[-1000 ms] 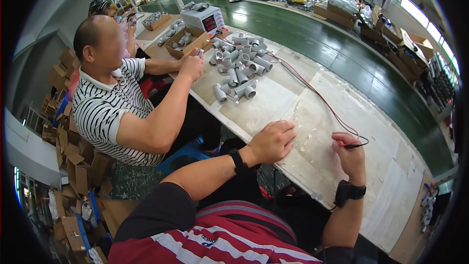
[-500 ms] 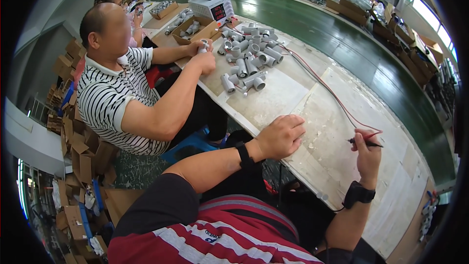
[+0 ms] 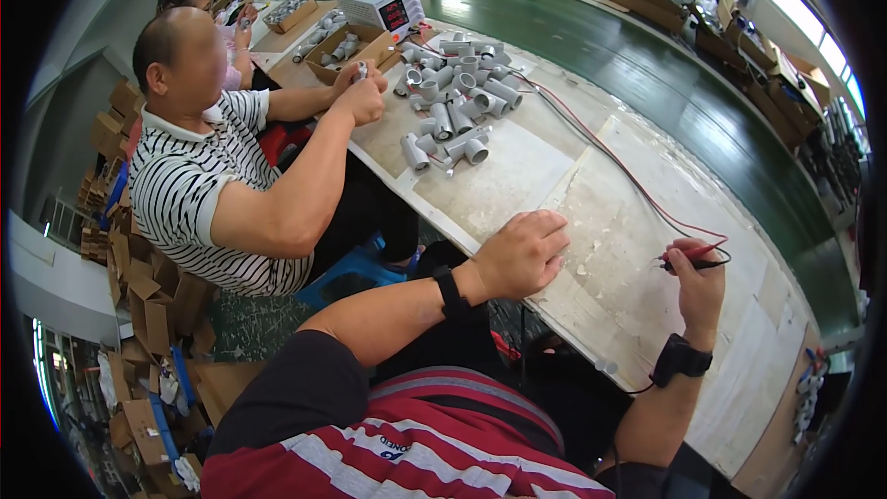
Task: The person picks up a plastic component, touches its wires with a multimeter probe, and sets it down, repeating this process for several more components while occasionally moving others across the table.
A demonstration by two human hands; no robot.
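Note:
My right hand [image 3: 699,288] is closed around a pair of test probes, one red [image 3: 699,251] and one black [image 3: 698,264], held over the right part of the table. Their thin tips point left, apart from any other thing. My left hand [image 3: 522,255] rests on the near edge of the table, palm down. Its fingers are curled in, and nothing shows in them; the underside is hidden. A red and a black wire [image 3: 605,152] run from the probes across the table toward a pile of grey cylindrical fittings [image 3: 459,92].
Behind the pile stands a white bench power supply [image 3: 377,11] with a lit display. An open cardboard box [image 3: 365,51] of fittings is beside it. At my left a person in a striped shirt [image 3: 199,166] handles a small grey part. The worn pale table [image 3: 517,171] stretches rightward.
The view has shifted slightly, so the table things appear a little further left. The probes now lie closer together in my right hand. My left hand stays at the table edge.

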